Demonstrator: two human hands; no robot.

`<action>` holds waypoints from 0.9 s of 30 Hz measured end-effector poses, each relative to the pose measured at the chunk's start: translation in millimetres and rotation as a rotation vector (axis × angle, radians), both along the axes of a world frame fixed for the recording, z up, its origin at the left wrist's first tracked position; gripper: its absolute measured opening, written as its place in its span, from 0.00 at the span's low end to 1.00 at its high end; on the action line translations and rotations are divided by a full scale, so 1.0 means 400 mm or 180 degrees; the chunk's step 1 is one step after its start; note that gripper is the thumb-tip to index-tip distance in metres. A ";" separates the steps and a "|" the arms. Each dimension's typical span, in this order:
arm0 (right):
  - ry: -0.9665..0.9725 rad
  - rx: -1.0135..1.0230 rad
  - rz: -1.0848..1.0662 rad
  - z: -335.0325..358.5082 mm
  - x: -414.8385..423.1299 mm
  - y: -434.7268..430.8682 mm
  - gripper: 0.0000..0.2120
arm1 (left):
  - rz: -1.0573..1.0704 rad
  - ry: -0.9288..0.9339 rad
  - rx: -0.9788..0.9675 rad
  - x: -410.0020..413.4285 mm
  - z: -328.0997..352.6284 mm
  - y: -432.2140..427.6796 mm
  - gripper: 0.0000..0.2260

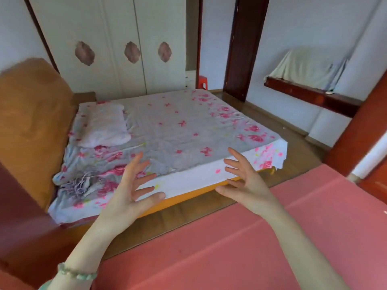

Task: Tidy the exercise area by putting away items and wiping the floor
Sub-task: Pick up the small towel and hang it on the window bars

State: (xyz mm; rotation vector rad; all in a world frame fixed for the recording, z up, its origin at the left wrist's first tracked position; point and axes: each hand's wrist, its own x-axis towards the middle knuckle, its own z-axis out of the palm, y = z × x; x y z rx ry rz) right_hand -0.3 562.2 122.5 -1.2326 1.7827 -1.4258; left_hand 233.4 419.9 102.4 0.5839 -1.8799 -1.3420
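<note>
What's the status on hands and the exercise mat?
Left hand open, empty. Right hand open, empty. Pink exercise mat flat on floor, untouched. Bed just beyond.

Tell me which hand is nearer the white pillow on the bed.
Left. The left hand hovers below and right of the pillow; the right hand is farther right, by the foot corner of the bed.

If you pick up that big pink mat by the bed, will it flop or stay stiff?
The pink mat looks thin and lies flat, so it would probably sag when lifted by one edge. Straight creases run across it, so it likely folds along them. It spreads wide, so it is probably awkward rather than heavy.
</note>
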 end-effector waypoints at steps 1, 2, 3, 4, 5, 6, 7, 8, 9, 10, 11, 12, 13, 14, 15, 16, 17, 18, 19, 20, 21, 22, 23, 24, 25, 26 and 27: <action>-0.0004 -0.0021 -0.0064 0.000 -0.043 0.010 0.40 | -0.0043 0.0003 0.0001 -0.050 0.002 0.001 0.40; -0.0003 -0.0040 -0.0126 -0.001 -0.085 0.021 0.40 | -0.0094 0.0027 -0.0007 -0.100 0.003 0.001 0.39; -0.0004 -0.0052 -0.0195 -0.003 -0.126 0.032 0.40 | -0.0150 0.0045 -0.0011 -0.149 0.002 0.002 0.39; -0.0010 -0.0056 -0.0270 -0.006 -0.165 0.044 0.41 | -0.0209 0.0050 -0.0018 -0.197 0.002 0.002 0.39; -0.0013 -0.0057 -0.0348 -0.009 -0.203 0.057 0.41 | -0.0280 0.0053 -0.0021 -0.245 0.002 0.004 0.39; -0.0011 -0.0052 -0.0427 -0.012 -0.240 0.071 0.42 | -0.0364 0.0057 -0.0028 -0.292 0.000 0.005 0.40; -0.0007 -0.0041 -0.0500 -0.015 -0.275 0.084 0.42 | -0.0456 0.0056 -0.0028 -0.339 -0.001 0.007 0.40; -0.0002 -0.0023 -0.0566 -0.017 -0.308 0.096 0.43 | -0.0548 0.0056 -0.0024 -0.382 -0.003 0.008 0.40; 0.0005 -0.0007 -0.0627 -0.020 -0.339 0.108 0.43 | -0.0635 0.0047 -0.0009 -0.423 -0.005 0.009 0.39; 0.0012 0.0003 -0.0696 -0.023 -0.369 0.120 0.43 | -0.0720 0.0023 0.0000 -0.461 -0.006 0.011 0.40; 0.0022 0.0006 -0.0780 -0.028 -0.399 0.132 0.44 | -0.0802 -0.0018 0.0005 -0.501 -0.006 0.011 0.41; 0.0031 0.0005 -0.0874 -0.033 -0.429 0.143 0.44 | -0.0881 -0.0064 -0.0003 -0.540 -0.009 0.010 0.41; 0.0036 0.0003 -0.0962 -0.039 -0.459 0.154 0.44 | -0.0957 -0.0106 -0.0009 -0.582 -0.011 0.007 0.41; 0.0036 0.0003 -0.1042 -0.045 -0.488 0.165 0.44 | -0.1031 -0.0140 -0.0012 -0.623 -0.013 0.004 0.41; 0.0040 0.0002 -0.1123 -0.053 -0.517 0.176 0.44 | -0.1106 -0.0165 -0.0005 -0.667 -0.017 0.000 0.41; 0.0057 0.0002 -0.1218 -0.061 -0.545 0.187 0.43 | -0.1184 -0.0184 0.0000 -0.712 -0.022 -0.003 0.41; 0.0078 -0.0005 -0.1322 -0.067 -0.573 0.197 0.43 | -0.1267 -0.0202 0.0012 -0.757 -0.025 -0.006 0.42; 0.0091 -0.0008 -0.1432 -0.072 -0.602 0.207 0.43 | -0.1355 -0.0218 0.0030 -0.804 -0.027 -0.010 0.42; 0.0095 0.0002 -0.1539 -0.076 -0.631 0.215 0.43 | -0.1448 -0.0231 0.0051 -0.852 -0.030 -0.014 0.43; 0.0085 0.0020 -0.1643 -0.079 -0.662 0.223 0.42 | -0.1539 -0.0245 0.0064 -0.902 -0.033 -0.019 0.43; 0.0062 0.0028 -0.1744 -0.083 -0.694 0.228 0.43 | -0.1639 -0.0256 0.0080 -0.953 -0.036 -0.024 0.43; 0.0030 0.0025 -0.1843 -0.087 -0.728 0.231 0.43 | -0.1744 -0.0257 0.0087 -1.005 -0.039 -0.030 0.43; 0.0010 0.0025 -0.1939 -0.090 -0.762 0.232 0.44 | -0.1852 -0.0254 0.0096 -1.058 -0.042 -0.038 0.43; -0.0005 0.0037 -0.2042 -0.094 -0.796 0.233 0.44 | -0.1951 -0.0258 0.0107 -1.112 -0.044 -0.045 0.43; -0.0016 0.0044 -0.2149 -0.097 -0.831 0.231 0.44 | -0.2042 -0.0259 0.0115 -1.167 -0.045 -0.054 0.42; -0.0021 0.0044 -0.2255 -0.099 -0.866 0.228 0.44 | -0.2129 -0.0249 0.0114 -1.223 -0.044 -0.063 0.42; -0.0032 0.0048 -0.2349 -0.101 -0.901 0.222 0.44 | -0.2226 -0.0247 0.0115 -1.278 -0.042 -0.074 0.42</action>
